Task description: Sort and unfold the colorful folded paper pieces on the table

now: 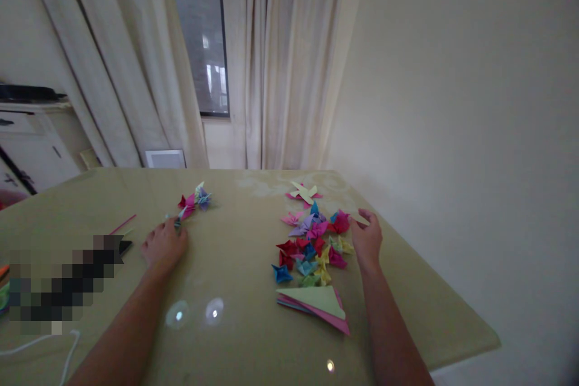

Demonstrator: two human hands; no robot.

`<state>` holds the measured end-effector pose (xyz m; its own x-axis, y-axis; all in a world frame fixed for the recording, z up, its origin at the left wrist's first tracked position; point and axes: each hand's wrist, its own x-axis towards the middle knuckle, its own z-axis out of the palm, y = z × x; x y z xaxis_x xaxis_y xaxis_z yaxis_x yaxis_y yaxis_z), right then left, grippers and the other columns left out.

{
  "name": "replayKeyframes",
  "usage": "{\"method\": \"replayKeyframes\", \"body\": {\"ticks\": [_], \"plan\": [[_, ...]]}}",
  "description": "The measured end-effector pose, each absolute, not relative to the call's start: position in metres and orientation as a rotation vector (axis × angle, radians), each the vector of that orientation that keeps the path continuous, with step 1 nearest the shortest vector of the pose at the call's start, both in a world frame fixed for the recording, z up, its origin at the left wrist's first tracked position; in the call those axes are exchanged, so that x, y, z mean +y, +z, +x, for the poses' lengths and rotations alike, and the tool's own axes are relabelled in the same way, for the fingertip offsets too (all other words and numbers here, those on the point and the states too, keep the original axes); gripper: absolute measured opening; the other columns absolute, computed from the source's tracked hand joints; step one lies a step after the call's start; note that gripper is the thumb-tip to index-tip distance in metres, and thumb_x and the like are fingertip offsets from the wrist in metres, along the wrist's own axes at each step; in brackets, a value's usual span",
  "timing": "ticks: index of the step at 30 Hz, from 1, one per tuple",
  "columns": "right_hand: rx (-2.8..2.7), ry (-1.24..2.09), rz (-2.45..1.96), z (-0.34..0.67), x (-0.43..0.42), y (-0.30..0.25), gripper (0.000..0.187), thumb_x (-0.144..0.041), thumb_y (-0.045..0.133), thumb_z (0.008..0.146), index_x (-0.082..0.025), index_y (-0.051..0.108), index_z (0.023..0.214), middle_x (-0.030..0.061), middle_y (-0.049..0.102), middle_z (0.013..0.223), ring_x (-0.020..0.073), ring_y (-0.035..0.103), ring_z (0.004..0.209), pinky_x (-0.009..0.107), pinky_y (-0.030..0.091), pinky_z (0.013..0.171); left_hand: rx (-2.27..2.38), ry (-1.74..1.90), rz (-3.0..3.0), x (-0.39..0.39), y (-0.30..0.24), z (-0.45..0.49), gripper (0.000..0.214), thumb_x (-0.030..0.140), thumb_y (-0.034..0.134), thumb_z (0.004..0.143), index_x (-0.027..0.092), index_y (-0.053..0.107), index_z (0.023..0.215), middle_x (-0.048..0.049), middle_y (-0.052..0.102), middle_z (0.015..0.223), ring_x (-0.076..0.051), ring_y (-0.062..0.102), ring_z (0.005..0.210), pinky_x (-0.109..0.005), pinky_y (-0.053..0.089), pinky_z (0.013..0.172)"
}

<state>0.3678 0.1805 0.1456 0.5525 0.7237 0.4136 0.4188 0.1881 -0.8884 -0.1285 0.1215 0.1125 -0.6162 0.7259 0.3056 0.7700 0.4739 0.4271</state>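
My left hand [163, 245] rests on the table with its fingers curled around the end of a small folded paper piece [179, 221]. Just beyond it lies a cluster of folded paper flowers [195, 199] in pink, purple and pale green. My right hand [367, 236] pinches a small pale yellow paper piece [360, 218] at the right edge of a pile of colourful folded paper pieces [312, 244]. A stack of folded paper triangles [316, 304], pale green over pink, lies in front of that pile.
The glossy olive table [244, 325] ends close on the right and near a curtained window [201, 42] at the back. A pink and yellow paper star [304, 193] lies far back. A pink strip [123, 224], a dark object and a white cord [67, 356] sit at left.
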Motion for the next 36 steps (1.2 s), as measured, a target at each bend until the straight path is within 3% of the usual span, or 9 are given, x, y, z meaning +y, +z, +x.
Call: {"method": "replayKeyframes", "body": {"ticks": [4,9,11,14,18,21,28,32,36], "plan": [[-1.084,0.302,-1.406,0.36,0.179,0.143,0.059,-0.056,0.071,0.078,-0.014,0.069,0.119,0.0203,0.075,0.117,0.0281,0.074,0.085,0.04,0.057,0.075,-2.526,-0.821,-1.539,0.128,0.108,-0.127,0.043,0.031,0.047,0.097,0.008,0.067,0.127,-0.0275,0.07,0.123,-0.046,0.066,0.117,-0.06,0.051,0.098],[-1.301,0.36,-1.272,0.333,0.165,0.15,0.041,-0.052,0.067,0.087,-0.017,0.073,0.108,0.0129,0.077,0.1,0.0254,0.071,0.081,0.038,0.058,0.075,-2.161,-1.143,-1.686,0.136,0.111,-0.106,0.027,0.031,0.049,0.098,0.016,0.069,0.108,-0.0191,0.074,0.114,-0.039,0.068,0.114,-0.056,0.052,0.1],[-1.428,0.422,-1.21,0.32,0.157,0.154,0.035,-0.048,0.067,0.09,-0.018,0.073,0.106,0.0105,0.078,0.095,0.0235,0.07,0.076,0.036,0.057,0.072,-2.024,-1.254,-1.792,0.139,0.111,-0.088,0.022,0.032,0.05,0.099,0.021,0.067,0.108,-0.0137,0.076,0.113,-0.032,0.071,0.11,-0.05,0.055,0.099],[-1.609,0.533,-1.106,0.302,0.146,0.156,0.026,-0.043,0.066,0.093,-0.02,0.074,0.099,0.0072,0.077,0.089,0.0219,0.071,0.075,0.034,0.057,0.072,-1.824,-1.423,-1.998,0.138,0.11,-0.047,0.023,0.038,0.056,0.099,0.024,0.064,0.114,-0.007,0.078,0.109,-0.022,0.076,0.09,-0.038,0.062,0.084],[-1.841,0.704,-1.025,0.282,0.134,0.154,0.021,-0.038,0.068,0.094,-0.021,0.076,0.104,0.0054,0.078,0.093,0.0203,0.071,0.076,0.032,0.057,0.074,-1.426,-1.76,-2.355,0.122,0.108,0.011,0.027,0.034,0.062,0.1,0.024,0.061,0.125,-0.0067,0.078,0.11,-0.018,0.077,0.084,-0.034,0.064,0.079],[-1.959,0.773,-0.957,0.272,0.127,0.152,0.024,-0.036,0.069,0.095,-0.022,0.075,0.113,0.0055,0.077,0.099,0.0199,0.07,0.08,0.032,0.056,0.075,-1.263,-1.751,-2.512,0.107,0.107,0.038,0.033,0.028,0.061,0.101,0.026,0.057,0.134,-0.0064,0.077,0.111,-0.017,0.076,0.088,-0.034,0.064,0.082],[-1.969,0.66,-0.893,0.268,0.124,0.153,0.012,-0.029,0.065,0.094,-0.02,0.074,0.095,0.005,0.073,0.09,0.0192,0.067,0.078,0.03,0.053,0.073,-1.321,-1.618,-2.583,0.109,0.103,0.031,0.039,0.031,0.059,0.102,0.026,0.053,0.14,-0.0094,0.072,0.121,-0.019,0.074,0.097,-0.036,0.063,0.087],[-1.869,0.648,-0.952,0.274,0.13,0.154,0.013,-0.031,0.066,0.092,-0.02,0.073,0.091,0.0033,0.073,0.083,0.018,0.066,0.071,0.029,0.052,0.069,-1.791,-1.326,-2.213,0.128,0.102,-0.01,0.039,0.033,0.057,0.1,0.02,0.057,0.137,-0.016,0.063,0.14,-0.03,0.059,0.133,-0.052,0.046,0.115],[-1.698,0.625,-1.021,0.284,0.138,0.153,0.02,-0.038,0.069,0.089,-0.019,0.073,0.095,0.0038,0.074,0.081,0.0197,0.068,0.069,0.03,0.053,0.068,-2.4,-1.056,-1.606,0.146,0.101,-0.054,0.05,0.028,0.056,0.095,0.014,0.055,0.143,-0.0227,0.046,0.157,-0.04,0.045,0.144,-0.061,0.039,0.116]]}}
